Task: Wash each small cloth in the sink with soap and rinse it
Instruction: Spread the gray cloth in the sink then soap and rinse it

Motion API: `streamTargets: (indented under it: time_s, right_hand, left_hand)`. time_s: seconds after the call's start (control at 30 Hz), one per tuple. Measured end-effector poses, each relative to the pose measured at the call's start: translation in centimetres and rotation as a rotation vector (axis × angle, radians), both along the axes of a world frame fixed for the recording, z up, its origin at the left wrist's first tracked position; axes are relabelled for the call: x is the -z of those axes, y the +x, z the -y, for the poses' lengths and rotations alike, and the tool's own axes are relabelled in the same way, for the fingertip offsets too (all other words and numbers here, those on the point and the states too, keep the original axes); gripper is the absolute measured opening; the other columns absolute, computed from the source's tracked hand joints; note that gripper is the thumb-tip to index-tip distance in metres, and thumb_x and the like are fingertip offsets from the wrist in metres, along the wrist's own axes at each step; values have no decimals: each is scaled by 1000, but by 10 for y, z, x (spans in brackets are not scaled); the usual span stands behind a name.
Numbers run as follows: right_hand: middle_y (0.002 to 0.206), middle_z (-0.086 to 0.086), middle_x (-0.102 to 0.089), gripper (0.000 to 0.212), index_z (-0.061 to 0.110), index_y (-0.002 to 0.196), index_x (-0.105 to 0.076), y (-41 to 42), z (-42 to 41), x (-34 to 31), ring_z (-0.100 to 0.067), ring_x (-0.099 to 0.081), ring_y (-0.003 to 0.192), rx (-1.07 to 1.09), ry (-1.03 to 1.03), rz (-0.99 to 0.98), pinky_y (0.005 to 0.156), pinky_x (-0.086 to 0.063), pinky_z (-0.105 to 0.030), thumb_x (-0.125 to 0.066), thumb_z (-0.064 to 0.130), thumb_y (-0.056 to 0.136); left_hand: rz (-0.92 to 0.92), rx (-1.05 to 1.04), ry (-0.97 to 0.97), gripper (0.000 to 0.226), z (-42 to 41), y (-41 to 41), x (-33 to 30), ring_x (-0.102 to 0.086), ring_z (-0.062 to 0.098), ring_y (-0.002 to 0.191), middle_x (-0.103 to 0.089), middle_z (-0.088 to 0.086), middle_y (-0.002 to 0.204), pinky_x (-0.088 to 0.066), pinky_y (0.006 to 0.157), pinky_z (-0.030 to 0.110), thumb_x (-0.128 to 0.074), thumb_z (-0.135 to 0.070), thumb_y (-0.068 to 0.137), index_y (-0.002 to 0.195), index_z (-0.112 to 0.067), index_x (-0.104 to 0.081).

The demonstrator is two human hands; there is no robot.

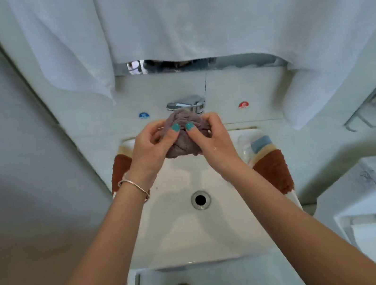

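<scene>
Looking down from the head camera, I see both hands raised over a white sink (pixel 221 214), gripping one small mauve-grey cloth (pixel 183 140) bunched into a wad between them. The left hand (pixel 150 146), at about eleven o'clock from the drain (pixel 200 199), has its fingers curled round the cloth's left side, thumb pressed on the front; a thin bracelet (pixel 134 187) circles that wrist. The right hand (pixel 208 136), at about one o'clock from the drain, pinches the cloth's right side the same way. Both thumbnails are painted teal and nearly meet at the middle of the wad. The cloth sits above the back of the basin, just below the chrome tap (pixel 187 104) at twelve o'clock; whether water runs I cannot tell. A rust-brown cloth (pixel 273 170) lies on the sink's rim at three o'clock, another rust-brown piece (pixel 120 168) at nine o'clock. A large white towel (pixel 185 13) hangs across the top of the view.
</scene>
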State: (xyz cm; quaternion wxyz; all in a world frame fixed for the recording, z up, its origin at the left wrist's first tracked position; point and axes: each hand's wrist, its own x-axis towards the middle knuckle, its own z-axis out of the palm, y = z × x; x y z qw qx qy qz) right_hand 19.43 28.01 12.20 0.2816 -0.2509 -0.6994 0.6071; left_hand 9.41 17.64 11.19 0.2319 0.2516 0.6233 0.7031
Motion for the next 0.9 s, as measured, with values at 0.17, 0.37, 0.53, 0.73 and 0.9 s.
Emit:
streamTargets:
  time_s: [0.17,0.37,0.53,0.73,0.9]
  right_hand:
    - [104,7,-60,27,19,109,-53,6,-37,-46,0,-57,93,-76,140,4,78,-46,-17,-70,17,89]
    - [106,-3,-68,29,15,114,-65,8,-65,-109,-13,-64,98,-153,317,-32,87,-51,-22,-73,13,86]
    - [85,-3,-66,10,15,88,-64,16,-85,-156,-16,-62,77,9,295,-24,66,-54,-24,-73,15,86]
    - [95,-15,-68,17,17,86,-57,18,-102,-182,-24,-64,80,17,355,1,68,-53,-35,-71,26,88]
    - [88,-5,-65,25,9,99,-60,29,-108,-192,-12,-60,73,9,501,-15,63,-50,-23,-67,32,91]
  left_hand:
    - [-305,-29,-105,17,-23,3,-55,-61,6,63,-64,0,77,-52,57,26,-66,-12,91,105,-18,-60]
    - [-504,34,-142,25,-46,-3,-118,-58,-8,66,-63,-9,83,-47,62,10,-69,-11,88,113,-10,-63]
    - [-593,106,-302,12,-47,-15,-159,-55,10,63,-60,-2,68,-44,55,11,-79,-22,80,77,-18,-68]
    - [-670,61,-345,45,-48,-30,-191,-50,18,67,-57,11,71,-40,63,28,-68,-44,86,82,1,-65]
    - [-664,71,-171,25,-45,-37,-201,-56,12,68,-61,1,78,-42,52,17,-69,-34,88,85,-9,-64]
